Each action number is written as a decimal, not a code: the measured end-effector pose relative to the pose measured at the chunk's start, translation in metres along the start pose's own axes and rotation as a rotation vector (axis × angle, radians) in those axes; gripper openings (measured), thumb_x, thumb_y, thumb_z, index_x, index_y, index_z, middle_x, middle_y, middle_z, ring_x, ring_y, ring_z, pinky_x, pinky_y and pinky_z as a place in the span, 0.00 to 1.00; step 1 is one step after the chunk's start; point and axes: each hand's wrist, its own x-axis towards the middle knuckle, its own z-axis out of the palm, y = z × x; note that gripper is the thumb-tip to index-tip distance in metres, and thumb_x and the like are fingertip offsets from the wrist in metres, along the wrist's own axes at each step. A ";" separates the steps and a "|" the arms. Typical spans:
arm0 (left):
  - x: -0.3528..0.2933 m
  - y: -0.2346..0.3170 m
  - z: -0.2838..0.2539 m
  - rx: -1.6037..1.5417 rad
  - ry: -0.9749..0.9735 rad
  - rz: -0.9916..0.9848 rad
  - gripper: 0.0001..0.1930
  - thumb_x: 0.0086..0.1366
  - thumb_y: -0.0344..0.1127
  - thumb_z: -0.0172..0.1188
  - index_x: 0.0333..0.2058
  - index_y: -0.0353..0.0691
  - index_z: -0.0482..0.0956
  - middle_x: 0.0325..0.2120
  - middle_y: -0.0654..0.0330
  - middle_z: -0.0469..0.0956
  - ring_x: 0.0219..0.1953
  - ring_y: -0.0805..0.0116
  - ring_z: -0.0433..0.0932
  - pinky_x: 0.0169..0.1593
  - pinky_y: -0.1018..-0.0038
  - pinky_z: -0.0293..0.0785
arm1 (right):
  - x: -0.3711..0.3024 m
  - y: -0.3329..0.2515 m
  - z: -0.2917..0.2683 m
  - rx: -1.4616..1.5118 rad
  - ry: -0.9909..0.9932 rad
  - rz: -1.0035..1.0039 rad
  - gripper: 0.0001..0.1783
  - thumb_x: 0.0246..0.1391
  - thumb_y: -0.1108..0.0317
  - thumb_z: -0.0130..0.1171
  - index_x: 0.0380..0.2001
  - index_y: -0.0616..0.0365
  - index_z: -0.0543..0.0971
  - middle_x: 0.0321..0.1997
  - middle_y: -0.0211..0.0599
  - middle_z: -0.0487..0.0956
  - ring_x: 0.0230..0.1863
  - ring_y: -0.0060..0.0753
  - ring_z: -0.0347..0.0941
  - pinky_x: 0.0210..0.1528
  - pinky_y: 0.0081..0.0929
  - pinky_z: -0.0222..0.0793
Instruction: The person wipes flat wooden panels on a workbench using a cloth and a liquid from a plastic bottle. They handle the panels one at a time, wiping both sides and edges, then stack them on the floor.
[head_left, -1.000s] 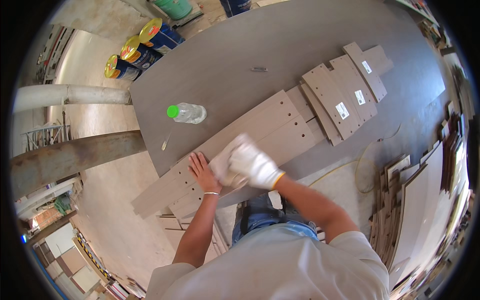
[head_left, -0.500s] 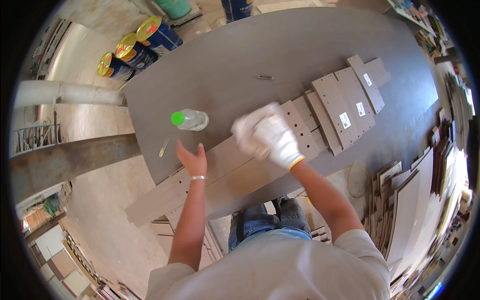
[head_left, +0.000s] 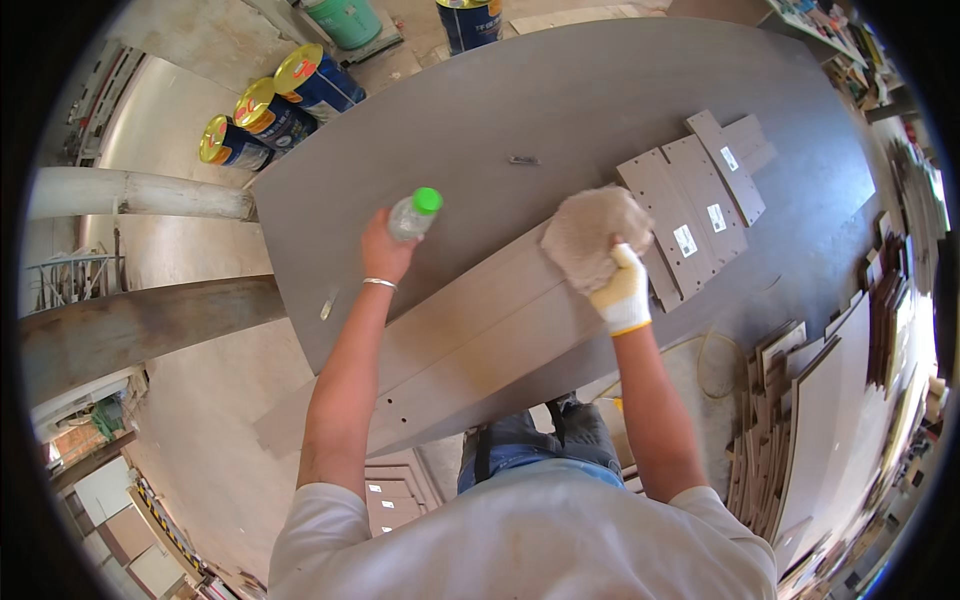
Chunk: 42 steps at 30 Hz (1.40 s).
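Note:
My bare left hand [head_left: 388, 248] is closed around a clear plastic bottle [head_left: 405, 219] with a green cap [head_left: 427, 201], tilted above the table. In a white glove, my right hand [head_left: 622, 285] grips a crumpled beige cloth [head_left: 592, 232]. The cloth lies over the far end of long grey-brown boards [head_left: 480, 335], hiding the holes there. A few holes show at the boards' near left end. Just beyond the cloth, shorter drilled panels [head_left: 675, 215] with white labels lie in an overlapping stack.
The big grey table [head_left: 450, 120] carries a small dark object [head_left: 524, 160] and a thin blade-like tool [head_left: 328, 305] at its left edge. Blue cans with gold lids [head_left: 262, 105] stand beyond the far left edge. Loose boards [head_left: 790, 400] lean at the right.
My left hand has taken hold of the bottle and lifted it off the table. My right hand has moved rightward with the cloth, which now spreads over the boards' far end.

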 end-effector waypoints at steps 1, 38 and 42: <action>0.001 0.014 -0.004 0.164 0.024 0.138 0.31 0.47 0.32 0.79 0.51 0.41 0.78 0.50 0.52 0.83 0.55 0.47 0.80 0.59 0.53 0.73 | 0.009 0.016 0.013 0.022 -0.020 0.036 0.30 0.65 0.66 0.61 0.69 0.51 0.69 0.66 0.40 0.76 0.67 0.50 0.75 0.70 0.56 0.72; -0.080 -0.047 0.006 -0.213 0.148 -0.226 0.40 0.57 0.32 0.78 0.67 0.34 0.69 0.64 0.45 0.76 0.69 0.48 0.72 0.71 0.57 0.68 | -0.025 0.017 0.028 -1.302 0.060 -0.243 0.28 0.68 0.67 0.57 0.68 0.62 0.70 0.69 0.50 0.75 0.70 0.50 0.71 0.73 0.52 0.67; -0.222 0.013 0.011 0.303 0.186 -0.084 0.36 0.70 0.38 0.61 0.73 0.33 0.61 0.75 0.40 0.60 0.78 0.37 0.55 0.78 0.44 0.49 | -0.033 0.110 0.061 -2.022 -0.481 -0.879 0.24 0.58 0.61 0.60 0.56 0.58 0.78 0.61 0.49 0.78 0.69 0.53 0.70 0.75 0.54 0.60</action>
